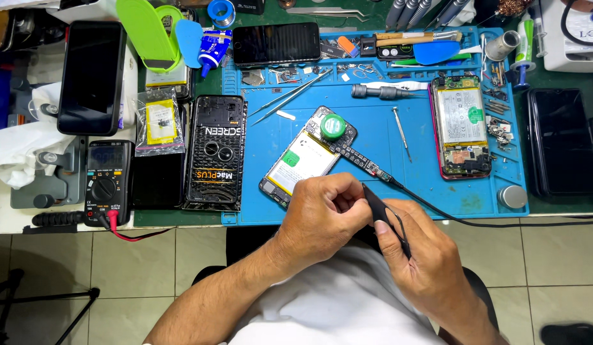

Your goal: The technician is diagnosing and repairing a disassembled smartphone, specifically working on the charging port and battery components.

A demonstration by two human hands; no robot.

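Observation:
My right hand [419, 250] grips black tweezers [386, 216] whose tips point toward my left hand [325, 214]. The left hand's fingers are curled and pinched near the tweezer tips; what they pinch is too small to see. Both hands hover at the near edge of the blue work mat [347, 198]. Just beyond them lies an opened phone [303, 160] showing its white battery. A small green-lidded jar [333, 126] rests on the phone's upper end. A black probe with a cable [367, 165] lies across it.
A second opened phone [461, 128] lies at the mat's right. A black screen frame [215, 153], a multimeter [107, 182] and dark phones [92, 76] [562, 140] surround the mat. Metal tweezers [290, 96], a screwdriver [402, 131] and small parts are scattered on it.

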